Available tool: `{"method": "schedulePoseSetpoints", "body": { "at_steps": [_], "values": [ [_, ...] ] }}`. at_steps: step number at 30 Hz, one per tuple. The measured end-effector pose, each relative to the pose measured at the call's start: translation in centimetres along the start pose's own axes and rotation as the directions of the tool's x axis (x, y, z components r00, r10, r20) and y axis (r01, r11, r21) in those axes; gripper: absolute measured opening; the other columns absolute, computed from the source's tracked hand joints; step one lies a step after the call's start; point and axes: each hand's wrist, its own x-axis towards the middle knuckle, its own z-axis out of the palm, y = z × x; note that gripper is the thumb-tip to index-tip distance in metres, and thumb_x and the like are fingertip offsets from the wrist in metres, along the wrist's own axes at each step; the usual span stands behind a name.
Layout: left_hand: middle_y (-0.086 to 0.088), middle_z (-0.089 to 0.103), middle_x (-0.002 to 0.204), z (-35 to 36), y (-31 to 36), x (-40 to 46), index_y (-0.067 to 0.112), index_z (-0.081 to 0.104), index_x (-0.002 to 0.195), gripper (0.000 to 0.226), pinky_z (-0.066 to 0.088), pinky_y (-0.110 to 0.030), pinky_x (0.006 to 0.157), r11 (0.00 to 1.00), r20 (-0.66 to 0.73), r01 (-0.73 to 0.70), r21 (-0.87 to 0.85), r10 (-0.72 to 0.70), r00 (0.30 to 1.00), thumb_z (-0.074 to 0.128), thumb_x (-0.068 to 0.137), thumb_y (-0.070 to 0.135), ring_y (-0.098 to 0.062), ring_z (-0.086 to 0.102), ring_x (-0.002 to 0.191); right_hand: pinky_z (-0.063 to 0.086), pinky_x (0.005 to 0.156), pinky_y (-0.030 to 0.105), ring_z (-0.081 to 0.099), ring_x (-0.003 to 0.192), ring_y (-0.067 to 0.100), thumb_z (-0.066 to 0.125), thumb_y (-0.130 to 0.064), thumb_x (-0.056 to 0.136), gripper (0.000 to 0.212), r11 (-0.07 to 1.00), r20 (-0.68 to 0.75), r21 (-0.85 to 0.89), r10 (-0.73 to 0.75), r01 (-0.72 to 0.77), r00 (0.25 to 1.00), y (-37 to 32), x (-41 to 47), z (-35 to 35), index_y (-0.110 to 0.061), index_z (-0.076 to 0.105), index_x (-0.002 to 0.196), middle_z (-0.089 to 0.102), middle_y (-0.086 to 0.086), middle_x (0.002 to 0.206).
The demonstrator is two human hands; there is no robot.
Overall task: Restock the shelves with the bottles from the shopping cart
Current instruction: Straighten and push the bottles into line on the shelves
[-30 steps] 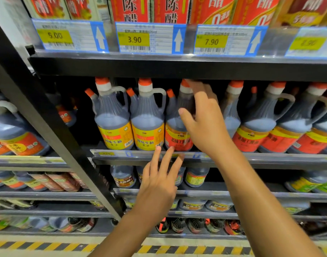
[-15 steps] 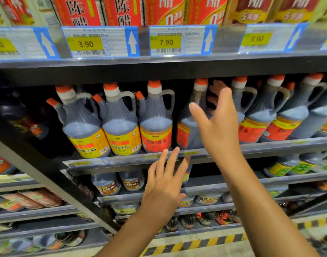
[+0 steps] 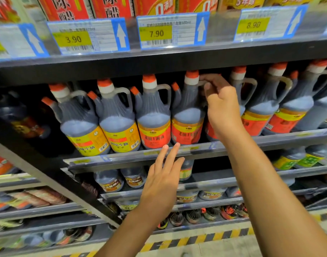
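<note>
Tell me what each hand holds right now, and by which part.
The right hand has its grip on the handle of a red-labelled bottle, near the neck. The left hand holds nothing; its fingers are spread.

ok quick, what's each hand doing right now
Left hand: open, fingers spread, holding nothing, fingertips at the shelf edge.
Right hand: closed on the handle of a red-label bottle.
</note>
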Motion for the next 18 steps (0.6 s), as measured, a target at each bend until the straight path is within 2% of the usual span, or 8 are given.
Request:
{"method": "schedulePoseSetpoints", "body": {
  "at_steps": [3, 6, 8, 10, 13, 16, 18],
  "values": [
    [0.001, -0.006, 0.169, -0.2, 0.1, 0.0, 0.016, 0.032, 0.150, 0.097, 0.039, -0.046, 0.109, 1.000, -0.004, 0.008, 0.014, -0.008, 1.000, 0.061, 0.066, -0.022, -0.026, -0.006, 0.156, 0.055, 0.094, 0.043, 0.066, 0.102, 0.023, 0.044, -0.013, 0.098, 0.027, 0.995, -0.016, 0.078, 0.064, -0.063, 0.998, 0.2, 0.4, 0.3, -0.029, 0.065, 0.096, 0.071, 0.009, 0.106],
    [-0.004, 0.006, 0.169, -0.1, 0.2, 0.3, 0.017, 0.034, 0.150, 0.102, 0.044, -0.046, 0.105, 0.996, -0.003, 0.042, 0.074, -0.042, 0.999, 0.073, 0.062, -0.015, -0.032, 0.010, 0.155, 0.054, 0.096, 0.049, 0.067, 0.105, 0.025, 0.045, -0.019, 0.097, 0.025, 0.992, -0.003, 0.107, 0.072, -0.072, 0.997, 0.4, 0.4, 0.2, -0.031, 0.066, 0.096, 0.072, 0.008, 0.108],
    [-0.008, 0.012, 0.168, 0.1, 0.6, 0.4, 0.018, 0.037, 0.150, 0.098, 0.045, -0.048, 0.103, 0.991, 0.014, 0.057, 0.119, -0.060, 0.998, 0.083, 0.066, 0.000, -0.037, 0.015, 0.153, 0.053, 0.096, 0.049, 0.067, 0.106, 0.023, 0.045, -0.016, 0.098, 0.025, 0.991, -0.002, 0.120, 0.062, -0.061, 0.998, 0.5, 0.3, 0.2, -0.028, 0.067, 0.099, 0.072, 0.007, 0.108],
    [-0.010, 0.020, 0.167, 0.1, 1.2, 0.5, 0.020, 0.042, 0.149, 0.085, 0.045, -0.052, 0.103, 0.990, -0.007, 0.049, 0.135, -0.049, 0.999, 0.084, 0.076, 0.021, -0.039, 0.021, 0.152, 0.053, 0.098, 0.043, 0.066, 0.107, 0.017, 0.046, -0.010, 0.100, 0.025, 0.993, -0.020, 0.118, 0.030, -0.027, 0.999, 0.3, 0.0, 0.1, -0.019, 0.068, 0.107, 0.071, 0.005, 0.110],
    [-0.010, 0.026, 0.165, 0.1, 2.2, 0.7, 0.022, 0.047, 0.148, 0.071, 0.045, -0.051, 0.104, 0.989, -0.034, 0.015, 0.144, -0.010, 0.999, 0.075, 0.085, 0.037, -0.038, 0.025, 0.150, 0.052, 0.097, 0.031, 0.065, 0.109, 0.011, 0.048, -0.005, 0.098, 0.027, 0.994, -0.156, 0.091, -0.046, 0.061, 0.987, 0.4, -1.4, -0.7, -0.012, 0.067, 0.116, 0.070, 0.003, 0.113],
    [-0.010, 0.030, 0.163, 0.1, 2.9, 1.4, 0.022, 0.053, 0.144, 0.070, 0.049, -0.050, 0.101, 0.989, -0.027, 0.015, 0.148, -0.011, 1.000, 0.078, 0.081, 0.041, -0.037, 0.030, 0.149, 0.049, 0.090, 0.023, 0.062, 0.103, 0.005, 0.050, -0.005, 0.097, 0.024, 0.994, -0.387, 0.028, -0.089, 0.108, 0.918, 1.5, -3.1, -2.5, -0.016, 0.063, 0.115, 0.064, 0.004, 0.116],
    [-0.010, 0.034, 0.161, 0.3, 3.5, 2.0, 0.022, 0.055, 0.142, 0.076, 0.051, -0.049, 0.099, 0.987, -0.008, -0.001, 0.162, 0.003, 1.000, 0.083, 0.075, 0.042, -0.037, 0.035, 0.147, 0.050, 0.090, 0.027, 0.059, 0.103, 0.006, 0.051, -0.010, 0.098, 0.026, 0.993, -0.466, -0.058, -0.116, 0.100, 0.877, 2.4, -3.1, -3.9, -0.016, 0.058, 0.122, 0.059, 0.003, 0.121]
  ]
}}
